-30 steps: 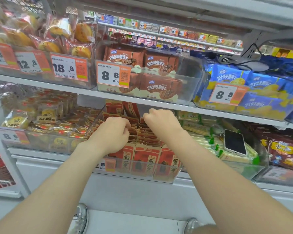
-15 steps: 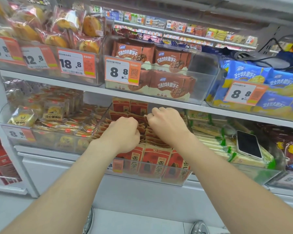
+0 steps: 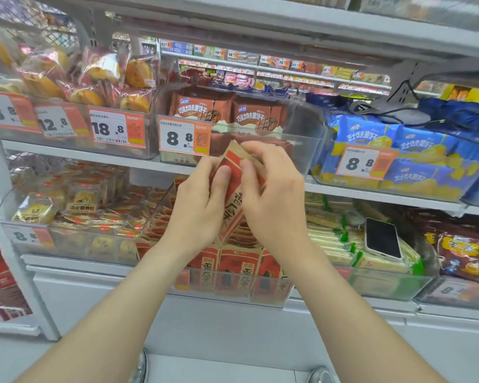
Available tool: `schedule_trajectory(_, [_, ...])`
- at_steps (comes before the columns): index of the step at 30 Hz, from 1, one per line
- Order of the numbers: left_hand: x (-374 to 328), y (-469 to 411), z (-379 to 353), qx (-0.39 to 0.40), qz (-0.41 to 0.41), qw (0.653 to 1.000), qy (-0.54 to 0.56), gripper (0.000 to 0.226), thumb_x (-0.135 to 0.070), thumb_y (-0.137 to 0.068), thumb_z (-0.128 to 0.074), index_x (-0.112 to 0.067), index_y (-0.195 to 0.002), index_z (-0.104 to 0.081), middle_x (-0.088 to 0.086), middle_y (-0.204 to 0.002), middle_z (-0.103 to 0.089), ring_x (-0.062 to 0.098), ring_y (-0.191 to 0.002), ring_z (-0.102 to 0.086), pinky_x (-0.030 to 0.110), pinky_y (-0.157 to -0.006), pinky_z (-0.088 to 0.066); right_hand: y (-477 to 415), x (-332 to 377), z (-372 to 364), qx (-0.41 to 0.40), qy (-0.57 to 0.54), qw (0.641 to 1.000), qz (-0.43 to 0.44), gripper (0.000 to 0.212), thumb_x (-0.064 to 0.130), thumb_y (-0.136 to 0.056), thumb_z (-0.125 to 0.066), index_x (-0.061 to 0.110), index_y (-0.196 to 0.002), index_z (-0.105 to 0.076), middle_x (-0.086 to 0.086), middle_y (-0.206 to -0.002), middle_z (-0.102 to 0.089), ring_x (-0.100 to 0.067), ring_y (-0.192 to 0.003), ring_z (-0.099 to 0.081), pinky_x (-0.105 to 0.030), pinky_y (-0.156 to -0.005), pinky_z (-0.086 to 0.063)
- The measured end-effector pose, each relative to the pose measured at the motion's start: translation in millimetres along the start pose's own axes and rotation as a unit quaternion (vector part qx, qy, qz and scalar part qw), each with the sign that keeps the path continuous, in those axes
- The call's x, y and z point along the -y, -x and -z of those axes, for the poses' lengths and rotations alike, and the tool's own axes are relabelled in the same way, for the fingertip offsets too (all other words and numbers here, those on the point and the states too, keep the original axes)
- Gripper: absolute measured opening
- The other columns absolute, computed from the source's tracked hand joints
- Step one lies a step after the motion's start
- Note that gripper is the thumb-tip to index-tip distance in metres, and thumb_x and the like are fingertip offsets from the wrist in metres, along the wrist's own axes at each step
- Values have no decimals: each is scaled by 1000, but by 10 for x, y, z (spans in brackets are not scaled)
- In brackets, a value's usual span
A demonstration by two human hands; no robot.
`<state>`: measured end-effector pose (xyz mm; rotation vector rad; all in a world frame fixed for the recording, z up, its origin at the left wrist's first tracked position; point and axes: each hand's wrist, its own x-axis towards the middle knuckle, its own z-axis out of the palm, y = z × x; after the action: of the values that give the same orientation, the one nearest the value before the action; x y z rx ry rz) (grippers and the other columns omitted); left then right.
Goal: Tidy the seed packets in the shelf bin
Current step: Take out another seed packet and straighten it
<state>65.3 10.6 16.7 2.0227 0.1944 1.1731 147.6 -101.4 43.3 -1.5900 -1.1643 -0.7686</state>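
Being held just above the shelf bin, one red seed packet is clamped in the grip of both the left hand and the right hand, with thumbs pressed on its face. Other packets are stood upright in the bin.

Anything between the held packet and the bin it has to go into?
Nothing visible. The left hand and right hand hold the seed packet right above the open bin; only stocked packets lie below it.
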Motion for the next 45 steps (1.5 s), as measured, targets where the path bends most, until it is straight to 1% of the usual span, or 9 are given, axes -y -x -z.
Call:
schedule_trajectory(3, [-90, 53, -88, -20, 61, 995, 77, 22, -38, -115, -46, -21, -119, -61, -5, -99, -75, 6, -90, -71, 20, -73, -51, 99, 71, 156, -60, -157, 975, -144, 15, 25, -104, -69, 20, -119, -70, 7, -88, -71, -9, -77, -67, -29, -71, -55])
schedule_trajectory(7, [-89, 197, -276, 1, 203, 964, 174, 15, -35, -112, -55, -32, -123, -45, 7, -102, -76, 12, -84, -76, 31, -74, -58, 379, -91, 166, -10, -224, 939, -261, 25, 38, -108, -59, 21, -113, -75, 2, -100, -80, -20, -95, -76, -54, -87, -61])
schedule_trajectory(9, [-95, 246, -364, 11, 230, 955, 186, 8, -34, -112, -56, -30, -116, -51, 7, -101, -72, 8, -77, -72, 26, -68, -54, 434, -84, 171, -18, -263, 911, -317, 26, 38, -108, -61, 16, -110, -76, -3, -100, -81, -19, -95, -77, -50, -90, -62])
schedule_trajectory(16, [-298, 379, -546, 61, 215, 936, 273, 54, -52, -101, -67, -2, -115, -54, 7, -92, -70, 16, -82, -67, 34, -73, -55, 515, -22, 221, -42, -388, 798, -460, 29, 37, -106, -65, 9, -104, -74, -17, -100, -80, -21, -89, -74, -41, -83, -58])
schedule_trajectory(24, [-421, 444, -500, 101, 223, 931, 269, 29, -33, -115, -46, -17, -95, -57, 6, -80, -64, 17, -73, -58, 33, -65, -48, 513, -64, 368, -27, -327, 859, -392, 19, 20, -108, -64, 9, -101, -78, -12, -90, -81, -15, -79, -74, -30, -72, -61])
schedule_trajectory(28, [-408, 430, -452, 82, 236, 923, 293, 29, -32, -116, -47, -12, -99, -59, 17, -92, -68, 27, -86, -61, 45, -80, -49, 502, -45, 389, -4, -325, 864, -384, 13, 17, -105, -68, 11, -102, -79, -11, -91, -81, -17, -81, -75, -31, -73, -62])
schedule_trajectory(32, [-355, 386, -394, 22, 268, 903, 335, 25, -33, -116, -45, -17, -102, -59, 25, -104, -68, 34, -95, -63, 58, -88, -53, 516, -33, 426, 135, -270, 891, -338, 25, 10, -92, -74, 25, -112, -76, -2, -104, -79, -21, -99, -74, -40, -85, -65])
schedule_trajectory(36, [-301, 295, -290, -39, 313, 870, 379, 37, -37, -116, -43, -2, -126, -54, 8, -109, -61, 30, -97, -54, 45, -79, -54, 605, -43, 436, 285, -295, 830, -379, 35, 36, -95, -74, 47, -125, -62, -1, -117, -76, -21, -106, -75, -44, -90, -64])
schedule_trajectory(45, [-338, 363, -146, 113, 241, 927, 266, 24, -19, -100, -75, -15, -123, -68, 4, -118, -80, 21, -106, -79, 33, -86, -64, 583, -116, 447, 147, -169, 914, -338, 39, 58, -107, -46, 21, -98, -55, -1, -82, -71, -18, -73, -68, -54, -77, -60])
